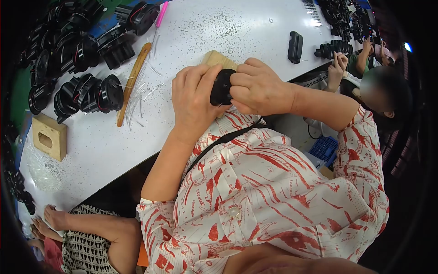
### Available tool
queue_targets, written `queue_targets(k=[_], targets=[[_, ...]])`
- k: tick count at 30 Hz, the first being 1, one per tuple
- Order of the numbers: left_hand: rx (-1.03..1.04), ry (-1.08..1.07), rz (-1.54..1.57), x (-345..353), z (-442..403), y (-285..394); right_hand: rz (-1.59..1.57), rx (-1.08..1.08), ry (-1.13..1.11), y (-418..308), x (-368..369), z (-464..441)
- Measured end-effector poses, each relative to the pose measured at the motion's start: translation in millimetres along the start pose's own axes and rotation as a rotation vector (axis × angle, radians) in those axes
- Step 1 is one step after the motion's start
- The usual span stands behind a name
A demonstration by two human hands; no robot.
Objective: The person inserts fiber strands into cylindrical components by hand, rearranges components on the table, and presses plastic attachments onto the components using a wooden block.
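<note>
At the near edge of the desk (269, 41), my left hand (195, 93) and right hand (259, 86) are both clamped on a round black part (221, 89). Judgement: left should brace, right work with even force. Partly hidden behind, a pale wooden block (219, 57). Leftward: flat wooden stick (132, 86), wispy clear strips (136, 101), glossy black assemblies (111, 92).

At your twelve o'clock, the black part (221, 87) looks like glossy plastic; at ten, the stick (133, 84), smooth wood; at nine, the holed block (57, 140), matt wood; your shirt (273, 182), cloth.
</note>
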State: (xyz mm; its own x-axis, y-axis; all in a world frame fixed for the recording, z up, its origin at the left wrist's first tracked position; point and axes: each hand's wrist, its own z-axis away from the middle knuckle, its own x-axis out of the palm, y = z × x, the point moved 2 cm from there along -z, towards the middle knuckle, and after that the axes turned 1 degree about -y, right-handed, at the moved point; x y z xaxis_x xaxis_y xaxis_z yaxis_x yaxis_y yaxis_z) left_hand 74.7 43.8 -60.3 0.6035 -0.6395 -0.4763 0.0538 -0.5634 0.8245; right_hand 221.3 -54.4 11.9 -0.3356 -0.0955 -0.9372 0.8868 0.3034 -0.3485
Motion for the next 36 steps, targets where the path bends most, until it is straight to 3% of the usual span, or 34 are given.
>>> queue_targets(k=[6, 15, 27, 31, 36], targets=[[-0.006, -0.012, -0.017, -1, -3, 3, 0.036, 0.135, 0.120, -11, 8, 3], [0.010, 0.013, -0.030, 3, 0, 0, 0.082, 0.166, 0.140, -12, 13, 4], [0.050, 0.067, -0.039, 6, 2, -1, 0.081, 0.224, 0.360, -15, 24, -15], [0.050, 0.057, -0.057, 4, 0, 0, 0.036, 0.288, 0.365, -9, 15, -2], [0.087, 0.002, -0.123, -7, -6, 13, -0.313, 0.580, 0.360, 4, 5, 19]])
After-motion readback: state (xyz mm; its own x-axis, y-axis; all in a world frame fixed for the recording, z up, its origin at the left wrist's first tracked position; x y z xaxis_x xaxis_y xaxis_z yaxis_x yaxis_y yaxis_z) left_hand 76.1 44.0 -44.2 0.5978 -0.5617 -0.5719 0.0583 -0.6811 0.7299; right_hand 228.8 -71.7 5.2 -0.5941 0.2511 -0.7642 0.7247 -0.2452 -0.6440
